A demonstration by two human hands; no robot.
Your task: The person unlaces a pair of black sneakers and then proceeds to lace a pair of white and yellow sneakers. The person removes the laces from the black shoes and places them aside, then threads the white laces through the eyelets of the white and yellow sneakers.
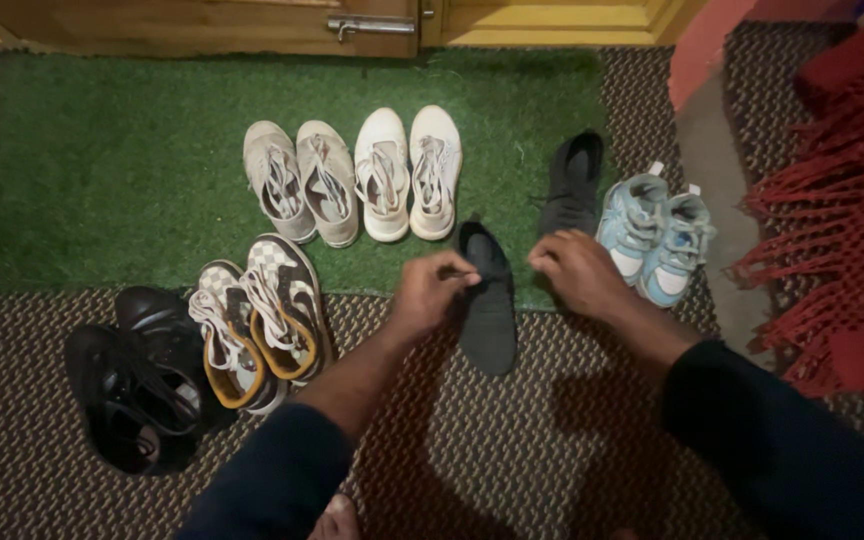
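My left hand (430,290) pinches the opening of a dark slip-on shoe (487,310) that lies half on the green mat (102,170) and half on the brown woven rug (512,450). My right hand (577,270) hovers with curled fingers just right of that shoe, near the heel of its dark partner (572,185), which lies further back on the mat. Whether the right hand touches either shoe I cannot tell. Both arms wear dark blue sleeves.
On the mat stand beige sneakers (300,182) and white sneakers (408,172). Small light-blue sneakers (654,235) lie right of the dark shoes. Checkered sneakers (257,320) and black shoes (142,375) lie at left. A wooden door (252,20) is behind; a red fringed cloth (842,220) hangs at right.
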